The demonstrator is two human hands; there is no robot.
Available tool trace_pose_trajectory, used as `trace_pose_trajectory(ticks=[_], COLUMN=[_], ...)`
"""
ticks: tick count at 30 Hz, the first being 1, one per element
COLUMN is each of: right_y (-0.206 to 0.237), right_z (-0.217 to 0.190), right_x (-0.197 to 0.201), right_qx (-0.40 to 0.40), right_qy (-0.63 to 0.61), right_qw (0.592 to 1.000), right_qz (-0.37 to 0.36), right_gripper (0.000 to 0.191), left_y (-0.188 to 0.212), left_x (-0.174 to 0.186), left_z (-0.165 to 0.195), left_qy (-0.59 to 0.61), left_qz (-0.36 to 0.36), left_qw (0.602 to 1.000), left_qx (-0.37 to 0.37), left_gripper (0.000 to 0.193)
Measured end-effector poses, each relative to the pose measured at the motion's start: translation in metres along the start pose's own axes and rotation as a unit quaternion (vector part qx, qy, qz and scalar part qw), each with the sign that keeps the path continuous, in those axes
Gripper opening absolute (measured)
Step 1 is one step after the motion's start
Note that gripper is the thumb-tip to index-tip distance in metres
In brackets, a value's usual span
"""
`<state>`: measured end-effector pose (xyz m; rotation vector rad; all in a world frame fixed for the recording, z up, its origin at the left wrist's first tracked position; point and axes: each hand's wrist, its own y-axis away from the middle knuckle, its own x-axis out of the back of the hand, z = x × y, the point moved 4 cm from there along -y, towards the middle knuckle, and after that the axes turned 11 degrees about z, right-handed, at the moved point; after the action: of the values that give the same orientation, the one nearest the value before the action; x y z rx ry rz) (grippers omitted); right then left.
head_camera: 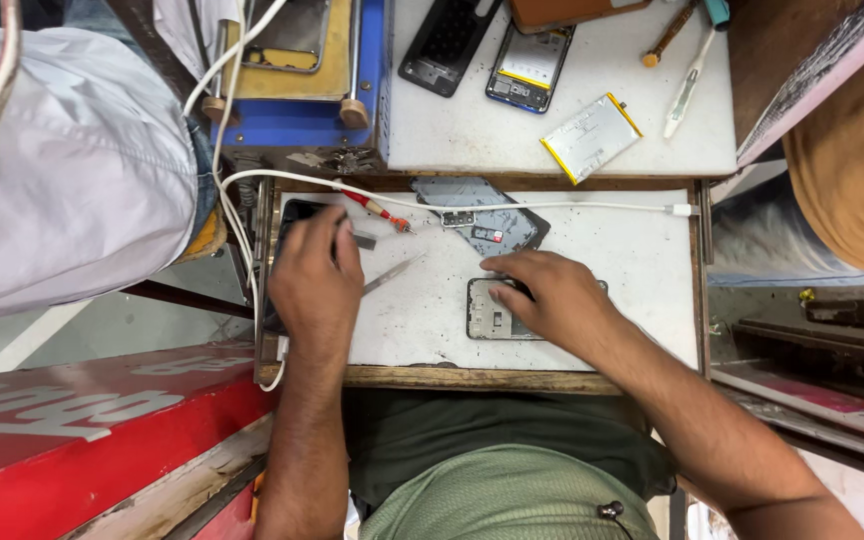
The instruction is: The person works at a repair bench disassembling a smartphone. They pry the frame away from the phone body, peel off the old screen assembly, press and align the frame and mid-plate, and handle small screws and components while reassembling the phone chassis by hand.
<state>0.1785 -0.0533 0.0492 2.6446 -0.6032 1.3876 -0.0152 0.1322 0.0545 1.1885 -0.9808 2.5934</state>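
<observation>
The right hand [552, 298] is lying flat, fingers spread narrowly, pressing down on an opened phone frame [487, 318] that is resting on the white work board [642, 290] near its front edge. It is not gripping the frame — only the fingertips and palm are covering its right half. Just behind that hand, a grey back cover [482, 215] is lying tilted on the board, with a small metal bracket sitting on it.

The left hand [317, 280] is resting over a dark phone [297, 215] at the board's left edge, fingers curled down onto it. Whether it is pinching anything beneath the fingers cannot be told. A pair of metal tweezers [390, 277] is lying just beside that hand, pointing toward the middle of the board, and a red-handled screwdriver [377, 208] is lying near the fingertips. A white cable [552, 206] is running across the back of the board to a plug on the right.

On the raised shelf [432, 130] behind, another opened phone [530, 65] is showing its insides, a black frame [444, 45] is lying left of it, and a loose flat battery [592, 137] is sitting near the shelf's front edge. A blue and yellow machine [297, 90] is standing to the left — its tray is holding a thin metal frame.
</observation>
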Motion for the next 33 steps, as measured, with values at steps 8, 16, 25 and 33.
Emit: trace_pose_trajectory(ticks=[8, 16, 25, 33], right_y=[0.041, 0.051, 0.067, 0.087], right_z=[-0.005, 0.013, 0.047, 0.102], right_x=[0.033, 0.026, 0.008, 0.012], right_qx=[0.087, 0.067, 0.014, -0.139], right_qy=[0.062, 0.027, -0.122, -0.378], right_qw=[0.994, 0.997, 0.988, 0.868], right_qz=[0.006, 0.010, 0.091, 0.289], right_gripper=[0.065, 0.074, 0.069, 0.026], left_y=[-0.040, -0.035, -0.037, -0.027], left_x=[0.001, -0.016, -0.024, -0.019], left_z=[0.015, 0.033, 0.028, 0.024], left_qy=[0.017, -0.032, -0.001, 0.147], left_qz=[0.092, 0.129, 0.138, 0.107], left_qw=[0.995, 0.977, 0.969, 0.976], left_qx=[-0.046, -0.167, -0.204, -0.120], left_gripper=[0.024, 0.021, 0.013, 0.010])
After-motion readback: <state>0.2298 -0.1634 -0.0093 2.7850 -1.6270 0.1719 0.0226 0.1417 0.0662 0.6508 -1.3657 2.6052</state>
